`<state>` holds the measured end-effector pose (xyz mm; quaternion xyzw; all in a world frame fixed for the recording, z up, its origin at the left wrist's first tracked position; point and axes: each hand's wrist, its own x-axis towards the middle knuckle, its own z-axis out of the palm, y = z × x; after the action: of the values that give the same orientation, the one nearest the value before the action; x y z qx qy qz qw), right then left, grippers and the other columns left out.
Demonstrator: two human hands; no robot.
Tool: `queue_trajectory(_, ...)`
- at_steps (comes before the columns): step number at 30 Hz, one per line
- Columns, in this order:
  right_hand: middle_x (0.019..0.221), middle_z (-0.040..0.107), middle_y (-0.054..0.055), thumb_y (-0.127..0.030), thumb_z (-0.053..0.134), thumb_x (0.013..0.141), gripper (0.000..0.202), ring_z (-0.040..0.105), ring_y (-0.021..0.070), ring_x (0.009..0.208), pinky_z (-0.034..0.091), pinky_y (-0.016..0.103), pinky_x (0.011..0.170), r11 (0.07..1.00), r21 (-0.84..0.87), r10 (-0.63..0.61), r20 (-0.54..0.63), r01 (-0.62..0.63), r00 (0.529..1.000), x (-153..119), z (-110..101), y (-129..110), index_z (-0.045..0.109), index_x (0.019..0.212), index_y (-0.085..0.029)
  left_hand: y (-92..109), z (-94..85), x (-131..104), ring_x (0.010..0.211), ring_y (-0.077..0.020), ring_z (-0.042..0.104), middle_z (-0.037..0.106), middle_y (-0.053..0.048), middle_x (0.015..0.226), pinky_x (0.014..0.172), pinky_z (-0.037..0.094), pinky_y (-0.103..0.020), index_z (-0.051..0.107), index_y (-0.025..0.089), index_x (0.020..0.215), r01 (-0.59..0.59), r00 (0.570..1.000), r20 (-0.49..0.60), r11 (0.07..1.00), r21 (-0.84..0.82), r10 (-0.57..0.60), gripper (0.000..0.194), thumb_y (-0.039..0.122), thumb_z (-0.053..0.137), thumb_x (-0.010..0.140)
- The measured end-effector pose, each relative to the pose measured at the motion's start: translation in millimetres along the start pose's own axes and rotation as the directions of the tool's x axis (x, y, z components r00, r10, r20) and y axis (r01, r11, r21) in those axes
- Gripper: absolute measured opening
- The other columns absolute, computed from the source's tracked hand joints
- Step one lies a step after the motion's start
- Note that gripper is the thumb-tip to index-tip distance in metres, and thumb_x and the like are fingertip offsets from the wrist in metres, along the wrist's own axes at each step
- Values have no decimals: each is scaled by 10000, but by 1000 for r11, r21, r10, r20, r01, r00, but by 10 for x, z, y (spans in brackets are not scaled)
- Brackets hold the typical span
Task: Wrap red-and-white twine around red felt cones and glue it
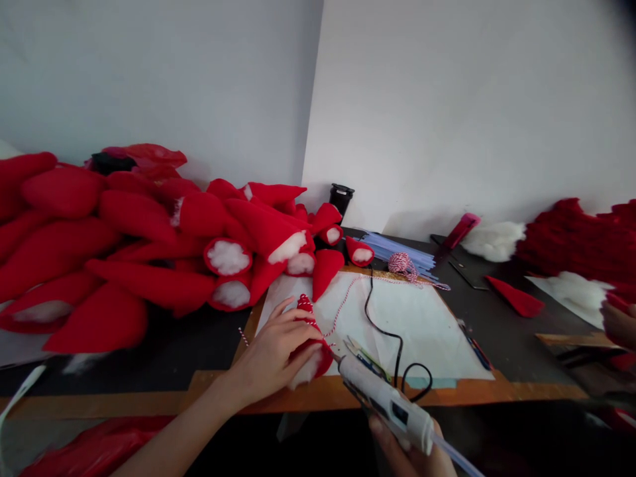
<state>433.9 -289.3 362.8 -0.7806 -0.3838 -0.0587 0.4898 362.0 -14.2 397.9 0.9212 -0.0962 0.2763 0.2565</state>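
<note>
My left hand (271,351) presses down on a small red felt cone (325,361) stuffed with white filling, its fingers bent over it. Red-and-white twine (342,306) winds round the cone's tip and trails back across the paper to a ball of twine (402,265). In my right hand (390,447) is a white glue gun (385,397), a clear glue stick (454,456) poking out of its back end. The nozzle is at the cone's edge; whether it touches cannot be made out. Small scissors (368,354) lie just beyond the gun.
Stuffed red cones (163,285) are heaped on the left. White paper (422,331) covers the board ahead, crossed by a black cable (370,305). Behind lie glue sticks (397,252). At right are white stuffing (494,240), red fabric (571,238) and another person's hand (619,323).
</note>
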Motion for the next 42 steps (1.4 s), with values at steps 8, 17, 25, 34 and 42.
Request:
queue_trajectory(8, 734, 780, 91, -408, 734, 795, 48, 767, 314, 695, 619, 308, 519, 923, 157, 359, -24, -351, 933, 95, -360, 129, 756, 802, -366, -47, 18, -9, 1073, -195, 631, 735, -1, 959, 1169, 309, -507, 670, 236, 972, 13, 1000, -28, 1000, 17, -13, 129, 170, 563, 943)
queue_trajectory(17, 493, 605, 24, -683, 688, 719, 516, 569, 195, 431, 435, 306, 439, 709, -35, 704, 77, -704, 706, 647, -911, 787, 482, 554, -240, -18, 18, 7, 990, -184, 651, 736, -7, 962, 1141, 353, -505, 661, 222, 954, 6, 998, -68, 1000, 2, -6, 118, 154, 567, 932)
queue_trajectory(25, 920, 708, 135, -519, 603, 898, 326, 661, 290, 883, 518, 391, 771, 821, -550, 2, -267, -154, 964, 547, -385, 331, 680, 893, -203, -17, 15, -3, 961, -180, 645, 711, 1, 955, 1123, 372, -486, 621, 231, 1013, 51, 996, -73, 999, 10, -50, 97, 194, 562, 945)
queue_trajectory(34, 841, 692, 44, -105, 582, 886, 136, 645, 167, 737, 525, 258, 640, 983, 102, -138, -117, 150, 984, 579, 799, -274, 673, 892, -206, 39, -29, -39, 996, -184, 641, 716, 2, 950, 1109, 365, -440, 625, 228, 1009, 34, 996, -87, 999, 12, -33, 108, 179, 575, 927)
queue_trajectory(42, 800, 687, 38, -91, 515, 894, 174, 637, 163, 697, 514, 259, 624, 985, 51, -157, -156, 167, 975, 548, 900, -318, 648, 908, -202, 317, -102, 26, 919, -214, 597, 697, 0, 854, 1049, 343, -485, 671, 219, 950, 16, 981, -191, 970, 243, 32, 45, 216, 656, 908)
